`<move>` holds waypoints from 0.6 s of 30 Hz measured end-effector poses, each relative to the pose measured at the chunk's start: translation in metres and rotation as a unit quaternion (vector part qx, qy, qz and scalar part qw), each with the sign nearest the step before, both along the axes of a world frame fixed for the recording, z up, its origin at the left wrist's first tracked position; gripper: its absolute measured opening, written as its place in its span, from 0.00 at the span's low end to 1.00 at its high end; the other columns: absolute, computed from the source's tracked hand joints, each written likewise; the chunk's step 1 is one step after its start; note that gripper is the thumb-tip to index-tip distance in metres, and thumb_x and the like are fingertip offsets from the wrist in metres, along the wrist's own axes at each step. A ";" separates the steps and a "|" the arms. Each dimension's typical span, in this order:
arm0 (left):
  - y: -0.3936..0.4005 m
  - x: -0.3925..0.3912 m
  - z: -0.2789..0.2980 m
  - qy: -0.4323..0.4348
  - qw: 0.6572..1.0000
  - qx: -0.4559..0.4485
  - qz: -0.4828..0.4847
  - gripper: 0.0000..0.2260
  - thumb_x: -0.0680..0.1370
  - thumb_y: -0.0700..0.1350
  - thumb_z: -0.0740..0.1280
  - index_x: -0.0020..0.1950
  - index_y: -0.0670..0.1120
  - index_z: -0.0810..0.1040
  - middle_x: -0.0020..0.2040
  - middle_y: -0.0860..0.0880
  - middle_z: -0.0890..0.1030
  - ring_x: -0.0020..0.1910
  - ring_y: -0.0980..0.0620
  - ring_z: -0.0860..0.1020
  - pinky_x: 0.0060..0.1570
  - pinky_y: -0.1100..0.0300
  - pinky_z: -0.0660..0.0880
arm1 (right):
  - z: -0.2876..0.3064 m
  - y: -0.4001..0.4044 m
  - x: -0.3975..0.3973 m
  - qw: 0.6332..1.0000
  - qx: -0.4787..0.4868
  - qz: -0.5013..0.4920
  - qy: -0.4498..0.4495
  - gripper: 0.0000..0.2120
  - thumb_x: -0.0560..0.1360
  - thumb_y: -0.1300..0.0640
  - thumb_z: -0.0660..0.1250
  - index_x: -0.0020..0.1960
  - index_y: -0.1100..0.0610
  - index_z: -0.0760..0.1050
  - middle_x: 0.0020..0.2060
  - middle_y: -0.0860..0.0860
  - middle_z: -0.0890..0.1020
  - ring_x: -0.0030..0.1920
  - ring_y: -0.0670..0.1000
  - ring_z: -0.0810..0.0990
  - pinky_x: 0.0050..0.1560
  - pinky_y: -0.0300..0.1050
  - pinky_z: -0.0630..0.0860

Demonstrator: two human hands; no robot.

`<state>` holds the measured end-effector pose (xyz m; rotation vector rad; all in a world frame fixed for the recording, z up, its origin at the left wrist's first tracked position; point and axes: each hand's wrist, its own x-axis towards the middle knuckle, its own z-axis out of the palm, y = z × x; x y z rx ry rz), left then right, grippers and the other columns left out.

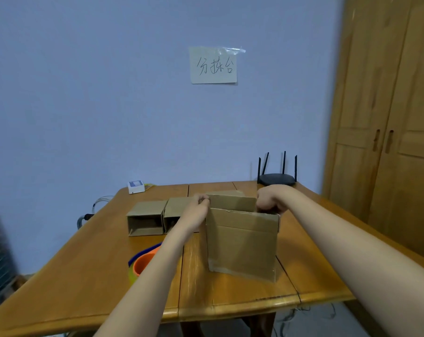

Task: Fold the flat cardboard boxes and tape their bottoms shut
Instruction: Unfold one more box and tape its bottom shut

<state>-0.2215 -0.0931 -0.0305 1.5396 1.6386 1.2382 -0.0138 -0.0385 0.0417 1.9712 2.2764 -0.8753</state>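
1. We've got the cardboard box [241,242] standing upright near the middle of the desk [84,259], open end up, both our hands at its top rim.
2. Our left hand [199,205] pinches the far flap's left corner, fingers curled tight onto the card.
3. Our right hand [270,202] curls over the top right corner, fingers dipping inside the box. How much card they actually grip we cannot tell.
4. Two more boxes [146,218] lie on their sides just behind and left, touching each other, openings facing us.
5. A roll of tape [144,262] in an orange holder sits by our left forearm, untouched. So, we judge, taping comes later.
6. The risk now: nothing braces the box, so an uneven pull on the flaps could skew it out of square or tip it toward us.
7. Forcing the flap off its crease could tear the corner.
8. A sideways shove could knock the neighbouring boxes.
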 end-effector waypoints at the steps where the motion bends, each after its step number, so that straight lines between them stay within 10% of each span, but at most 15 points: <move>1: -0.002 -0.001 0.002 0.007 1.000 -0.007 -0.004 0.15 0.84 0.46 0.53 0.70 0.49 0.68 0.64 0.49 0.71 0.60 0.52 0.69 0.56 0.58 0.66 | -0.002 0.002 -0.002 1.000 0.024 -0.009 -0.010 0.12 0.80 0.65 0.61 0.63 0.66 0.73 0.54 0.61 0.80 0.44 0.57 0.79 0.44 0.49 0.79; 6: -0.007 -0.005 0.013 0.090 0.996 -0.005 0.001 0.18 0.84 0.43 0.48 0.68 0.47 0.73 0.69 0.47 0.72 0.68 0.48 0.69 0.61 0.59 0.65 | -0.004 0.007 0.000 0.993 0.092 -0.069 0.016 0.14 0.80 0.67 0.54 0.64 0.65 0.68 0.45 0.60 0.75 0.37 0.56 0.75 0.36 0.47 0.73; 10: -0.007 0.001 0.019 0.156 0.988 -0.009 -0.009 0.17 0.85 0.45 0.51 0.70 0.47 0.72 0.66 0.46 0.76 0.56 0.53 0.72 0.52 0.62 0.69 | -0.005 0.008 0.004 0.991 0.093 -0.093 0.023 0.09 0.80 0.67 0.55 0.57 0.63 0.71 0.38 0.56 0.71 0.31 0.51 0.70 0.30 0.41 0.69; 18: -0.003 -0.013 0.031 0.120 0.991 -0.054 -0.007 0.19 0.83 0.43 0.49 0.61 0.50 0.79 0.64 0.47 0.73 0.54 0.45 0.77 0.53 0.54 0.72 | 0.004 0.013 0.001 0.996 0.017 -0.067 0.047 0.13 0.80 0.69 0.54 0.62 0.68 0.71 0.47 0.65 0.80 0.41 0.63 0.84 0.45 0.56 0.84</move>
